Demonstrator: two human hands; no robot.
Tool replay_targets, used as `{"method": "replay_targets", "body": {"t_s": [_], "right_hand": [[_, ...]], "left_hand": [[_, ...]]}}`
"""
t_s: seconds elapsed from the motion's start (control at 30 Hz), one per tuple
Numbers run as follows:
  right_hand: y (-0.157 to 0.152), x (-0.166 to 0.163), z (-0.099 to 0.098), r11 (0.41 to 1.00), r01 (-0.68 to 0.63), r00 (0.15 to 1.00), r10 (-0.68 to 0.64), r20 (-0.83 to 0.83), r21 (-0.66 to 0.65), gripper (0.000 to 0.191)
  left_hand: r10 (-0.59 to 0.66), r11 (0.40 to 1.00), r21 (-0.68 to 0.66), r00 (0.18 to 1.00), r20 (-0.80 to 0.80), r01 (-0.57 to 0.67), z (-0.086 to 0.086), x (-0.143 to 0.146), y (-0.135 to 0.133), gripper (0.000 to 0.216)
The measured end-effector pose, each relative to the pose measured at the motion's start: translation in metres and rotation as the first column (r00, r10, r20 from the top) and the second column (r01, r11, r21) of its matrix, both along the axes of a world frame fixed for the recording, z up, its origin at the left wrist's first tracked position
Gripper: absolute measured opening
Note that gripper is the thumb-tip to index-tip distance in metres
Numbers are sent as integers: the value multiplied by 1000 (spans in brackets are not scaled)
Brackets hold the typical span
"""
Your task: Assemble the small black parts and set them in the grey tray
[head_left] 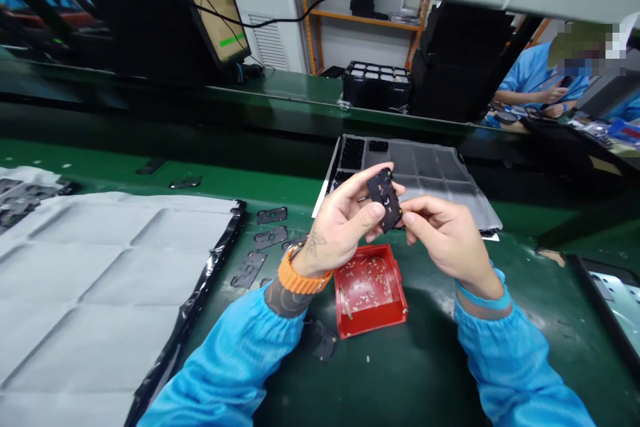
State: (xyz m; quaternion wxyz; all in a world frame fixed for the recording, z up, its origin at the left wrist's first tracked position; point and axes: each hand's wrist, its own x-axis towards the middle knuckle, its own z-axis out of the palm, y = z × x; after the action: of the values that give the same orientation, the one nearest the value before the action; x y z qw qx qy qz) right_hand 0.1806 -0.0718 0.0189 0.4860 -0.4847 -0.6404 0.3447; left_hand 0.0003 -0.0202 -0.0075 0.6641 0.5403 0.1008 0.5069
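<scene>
Left hand (pixel 345 220) held black plastic part (pixel 383 195) between thumb and fingers, up over counter (pixel 415 373), near red box's (pixel 373 325) far edge. Right hand (pixel 450 233) had thumb and forefinger close together at part's lower right edge; could not tell if gripping. Pale bits (pixel 367 273) lay scattered inside box. Loose black pieces (pixel 271 237) lay left.

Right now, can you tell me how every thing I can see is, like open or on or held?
Black part: held up, tilted
Left hand: gripping the part
Right hand: fingers bent, tips at the part's edge
Red bin: open, tiny bits inside
Monitor: on, green bar showing
Orange watch: worn
White sheet: spread out, creased
</scene>
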Motion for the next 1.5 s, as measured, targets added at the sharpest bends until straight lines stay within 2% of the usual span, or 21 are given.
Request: {"method": "replay_targets", "body": {"t_s": [0.13,0.33,0.47,0.67,0.73,0.87,1.2,1.37,1.5], "right_hand": [[0,4,0,1000,-18,992,20,129,-12,14],[6,10,-5,991,-132,959,136,250,-34,18],[10,8,-8,986,-167,955,168,243,-24,17],[11,4,-12,993,-116,977,110,184,22,24],[9,5,-9,994,-104,986,101,130,21,24],[5,8,-2,978,-204,975,206,82,-41,20],[2,13,2,964,-227,962,244,124,-139,14],[6,13,0,943,-267,947,295,128,-200,16],[8,9,-5,955,-244,946,273,175,-168,16]], "left_hand": [[-43,999,29,998,-52,44,1,-2,-2,50],[-47,995,76,975,-218,65,1,-8,-2,52],[-91,995,20,965,-245,99,1,-9,-3,57],[-122,992,-39,983,-139,117,2,-6,-1,50],[-81,996,-34,991,-109,77,3,-8,1,48],[-16,1000,-17,994,-104,14,5,-14,4,51],[-95,993,59,989,-114,102,4,-12,-1,47],[-93,986,109,964,-249,123,4,-12,-4,54],[-50,991,107,959,-278,82,4,-11,-5,57]]}}
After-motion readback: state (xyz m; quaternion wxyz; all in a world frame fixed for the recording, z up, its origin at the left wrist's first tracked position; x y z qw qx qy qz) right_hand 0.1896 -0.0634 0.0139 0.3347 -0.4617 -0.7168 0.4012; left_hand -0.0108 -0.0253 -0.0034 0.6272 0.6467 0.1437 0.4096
